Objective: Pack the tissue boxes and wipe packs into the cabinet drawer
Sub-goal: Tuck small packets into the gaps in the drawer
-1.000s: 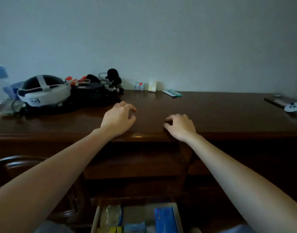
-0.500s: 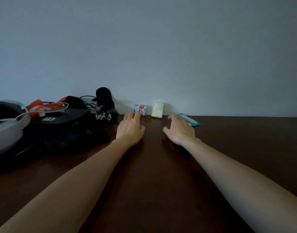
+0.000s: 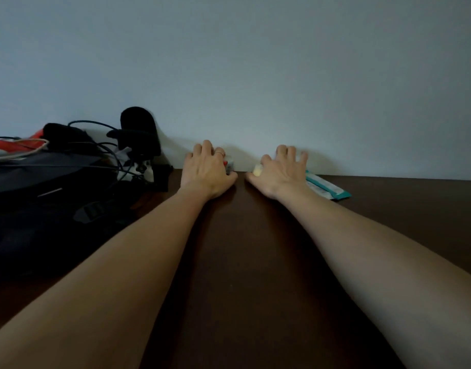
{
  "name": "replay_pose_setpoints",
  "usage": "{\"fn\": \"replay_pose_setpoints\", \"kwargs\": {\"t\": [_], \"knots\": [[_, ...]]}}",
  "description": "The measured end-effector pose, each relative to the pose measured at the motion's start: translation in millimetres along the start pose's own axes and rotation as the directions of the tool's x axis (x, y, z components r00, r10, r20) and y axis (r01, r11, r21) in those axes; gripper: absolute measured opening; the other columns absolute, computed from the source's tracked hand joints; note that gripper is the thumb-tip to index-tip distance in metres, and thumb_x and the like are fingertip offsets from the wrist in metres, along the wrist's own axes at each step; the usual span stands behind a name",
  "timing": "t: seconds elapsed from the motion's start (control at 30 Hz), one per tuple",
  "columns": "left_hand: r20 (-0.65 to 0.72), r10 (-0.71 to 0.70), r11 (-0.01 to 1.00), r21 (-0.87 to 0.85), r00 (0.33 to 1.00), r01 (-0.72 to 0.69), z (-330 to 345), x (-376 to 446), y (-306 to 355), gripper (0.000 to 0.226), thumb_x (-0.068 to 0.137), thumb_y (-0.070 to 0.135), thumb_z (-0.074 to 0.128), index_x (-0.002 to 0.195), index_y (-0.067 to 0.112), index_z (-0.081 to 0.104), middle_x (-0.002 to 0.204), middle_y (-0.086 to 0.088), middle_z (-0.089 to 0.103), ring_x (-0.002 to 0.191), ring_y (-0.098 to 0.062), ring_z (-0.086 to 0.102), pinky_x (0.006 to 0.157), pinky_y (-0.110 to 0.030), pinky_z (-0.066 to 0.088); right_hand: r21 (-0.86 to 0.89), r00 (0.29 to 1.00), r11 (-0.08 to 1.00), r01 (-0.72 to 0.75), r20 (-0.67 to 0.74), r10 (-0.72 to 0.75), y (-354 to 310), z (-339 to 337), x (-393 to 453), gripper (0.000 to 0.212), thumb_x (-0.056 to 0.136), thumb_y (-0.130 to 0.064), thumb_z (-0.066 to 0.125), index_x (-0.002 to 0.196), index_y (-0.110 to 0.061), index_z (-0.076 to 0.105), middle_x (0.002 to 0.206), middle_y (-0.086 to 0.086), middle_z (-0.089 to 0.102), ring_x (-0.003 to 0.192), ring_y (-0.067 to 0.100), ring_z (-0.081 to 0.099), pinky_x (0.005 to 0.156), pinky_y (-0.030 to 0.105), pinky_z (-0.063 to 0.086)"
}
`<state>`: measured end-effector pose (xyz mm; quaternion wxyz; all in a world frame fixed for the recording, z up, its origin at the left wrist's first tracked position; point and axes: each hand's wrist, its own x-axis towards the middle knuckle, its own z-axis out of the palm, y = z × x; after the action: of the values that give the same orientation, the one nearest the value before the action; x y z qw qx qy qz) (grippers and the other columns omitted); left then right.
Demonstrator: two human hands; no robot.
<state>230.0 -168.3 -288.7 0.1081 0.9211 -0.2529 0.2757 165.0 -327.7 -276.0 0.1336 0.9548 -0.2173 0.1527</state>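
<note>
Hands reached farther to wall, left hand covering small pack, right hand gripping yellow pack

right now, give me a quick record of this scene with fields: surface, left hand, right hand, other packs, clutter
surface: dark wooden cabinet top against a pale wall
left hand: left hand over a small white and red pack by the wall
right hand: right hand over a small pale yellow pack; grip unclear
other packs: teal and white pack lying flat, just right of the right hand
clutter: black bag and cables at left
</note>
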Motion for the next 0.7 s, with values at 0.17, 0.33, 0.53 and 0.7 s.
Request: {"fn": "replay_pose_setpoints", "kwargs": {"t": [0.17,0.33,0.53,0.7], "knots": [[0.056,0.038,0.989,-0.145,0.998,-0.029,-5.7,-8.7,1.9,0.046,0.086,0.051,0.060,0.117,0.017,0.054,0.117,-0.009,0.050,0.109,-0.027,0.046,0.080,-0.038,0.045,0.208,0.933,0.955,-0.210,0.334,0.132,48.7,-3.3,-20.3,0.071,0.088,-0.077,0.030,0.143,-0.033,0.034,0.146,0.016,0.047,0.134,0.044,0.043,0.110,0.073,0.021],[0.077,0.037,0.989,-0.147,0.996,-0.025,-25.1,-38.1,12.0,0.034,0.090,0.052,0.057,0.107,0.023,0.049,0.097,-0.005,0.066,0.104,-0.026,0.052,0.071,-0.038,0.047,0.282,0.930,0.950,-0.132,0.367,0.020,57.8,-27.4,-61.3,0.065,0.094,-0.069,0.034,0.146,-0.031,0.030,0.143,0.011,0.054,0.128,0.038,0.052,0.109,0.059,0.036],[0.099,0.029,0.978,-0.207,0.995,-0.008,-82.2,-121.1,37.5,0.032,0.088,0.052,0.058,0.103,0.027,0.043,0.104,-0.002,0.066,0.103,-0.024,0.050,0.074,-0.037,0.044,0.417,0.936,0.909,0.020,0.312,-0.164,46.1,-69.0,-164.8,0.057,0.095,-0.069,0.035,0.140,-0.034,0.037,0.128,0.006,0.062,0.109,0.029,0.060,0.088,0.044,0.045],[0.147,0.051,0.974,-0.228,0.988,-0.016,-151.6,-214.3,42.7,0.035,0.085,0.050,0.061,0.102,0.026,0.042,0.106,-0.001,0.063,0.103,-0.021,0.048,0.072,-0.032,0.040,0.619,0.932,0.779,0.103,0.214,-0.293,44.8,-103.4,-268.3,0.066,0.082,-0.072,0.054,0.138,-0.041,0.037,0.129,-0.002,0.060,0.104,0.018,0.057,0.078,0.037,0.046]]}}
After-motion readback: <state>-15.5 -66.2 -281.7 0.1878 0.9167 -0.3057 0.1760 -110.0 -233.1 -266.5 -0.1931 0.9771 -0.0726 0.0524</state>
